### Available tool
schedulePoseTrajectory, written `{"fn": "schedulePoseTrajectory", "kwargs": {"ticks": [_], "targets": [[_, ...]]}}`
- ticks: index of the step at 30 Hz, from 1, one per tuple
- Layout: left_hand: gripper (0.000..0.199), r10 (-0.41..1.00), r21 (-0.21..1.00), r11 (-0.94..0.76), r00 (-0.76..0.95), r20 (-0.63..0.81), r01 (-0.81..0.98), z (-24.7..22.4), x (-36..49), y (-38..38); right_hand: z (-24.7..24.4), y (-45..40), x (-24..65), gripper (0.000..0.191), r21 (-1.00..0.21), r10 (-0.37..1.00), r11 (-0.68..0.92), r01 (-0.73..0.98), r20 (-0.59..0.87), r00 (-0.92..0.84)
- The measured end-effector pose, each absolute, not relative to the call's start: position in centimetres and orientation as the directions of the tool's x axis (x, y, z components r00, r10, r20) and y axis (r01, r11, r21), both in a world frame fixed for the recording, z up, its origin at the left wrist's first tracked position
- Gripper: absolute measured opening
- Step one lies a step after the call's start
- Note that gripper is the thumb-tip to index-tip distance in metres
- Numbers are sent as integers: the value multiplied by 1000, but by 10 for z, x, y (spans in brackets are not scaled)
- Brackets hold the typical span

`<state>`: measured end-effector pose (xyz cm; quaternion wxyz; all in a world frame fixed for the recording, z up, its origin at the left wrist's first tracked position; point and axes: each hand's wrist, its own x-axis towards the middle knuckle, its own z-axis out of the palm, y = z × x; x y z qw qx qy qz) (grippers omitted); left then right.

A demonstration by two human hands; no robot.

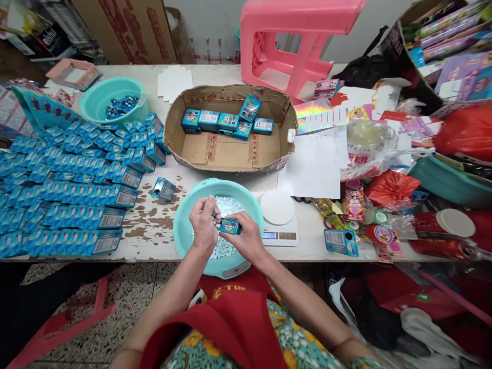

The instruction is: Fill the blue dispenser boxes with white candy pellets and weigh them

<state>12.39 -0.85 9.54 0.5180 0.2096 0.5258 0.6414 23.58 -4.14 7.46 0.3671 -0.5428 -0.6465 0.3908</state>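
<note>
Over a turquoise basin [183,215] of small pale candies [225,250], my left hand [205,223] is curled closed around a handful of the same candies. My right hand [248,238] grips a small blue candy box [229,226] lying on its side, one end turned toward the candies in my left hand. The two hands are very close together above the basin. Just behind them stands a cut-down cardboard box [196,152] holding several blue candy boxes [209,120]. One more blue box [163,189] lies alone on the table, left of the basin.
Rows of blue boxes [84,195] cover the table's left side. Another basin [90,105] with shiny blue pieces stands behind them. A white scale [280,230] touches the basin's right side. A pink stool [253,46] stands at the back; mixed packages and bags crowd the right.
</note>
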Motion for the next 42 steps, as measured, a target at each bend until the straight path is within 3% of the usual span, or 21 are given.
{"fn": "schedulePoseTrajectory", "kwargs": {"ticks": [9,11,13,15,16,18,20,22,25,28,30,33,35,38,40,42], "targets": [[25,895,813,95,-309,-323,-574,111,117,-5,78,-40,249,35,-973,996,22,231,1,-93],[24,894,839,118,-311,-322,-531,106,105,-4,87,-43,266,37,-986,999,-20,167,-28,-46],[23,901,926,202,-310,-303,-320,88,88,-8,93,-46,290,39,-991,997,-57,122,-51,49],[20,933,938,323,-205,-295,122,60,71,-17,89,-44,317,40,-988,980,-76,135,-49,194],[18,943,860,331,-108,-314,388,45,64,-23,83,-42,329,40,-983,962,-75,167,-27,273],[24,927,584,201,41,-373,787,16,56,-38,62,-33,350,41,-964,920,-64,256,42,390],[39,908,311,68,70,-413,948,-3,55,-51,36,-22,364,41,-942,894,-64,331,93,439],[52,892,153,21,50,-449,988,-13,62,-61,13,-14,372,43,-933,885,-87,349,88,457],[54,846,142,-24,96,-524,990,-17,78,-69,-6,-11,377,53,-944,883,-117,307,43,468],[34,781,287,-57,222,-584,956,-22,93,-72,-6,-21,385,60,-953,861,-121,278,38,507],[24,746,431,-14,296,-596,902,-25,97,-71,-2,-33,394,54,-960,827,-151,234,6,562],[12,751,671,196,330,-572,715,-22,95,-66,3,-55,410,43,-963,778,-208,171,-57,626],[18,735,759,424,303,-607,495,-15,89,-59,4,-70,421,41,-959,760,-228,167,-68,646],[32,644,702,707,327,-692,92,-1,79,-49,2,-87,431,39,-953,745,-257,162,-88,661],[38,614,618,778,336,-714,-110,3,77,-43,-2,-93,434,38,-949,741,-271,163,-98,664],[38,611,580,792,285,-739,-191,2,79,-37,-6,-95,434,39,-947,744,-276,165,-102,661]]}}
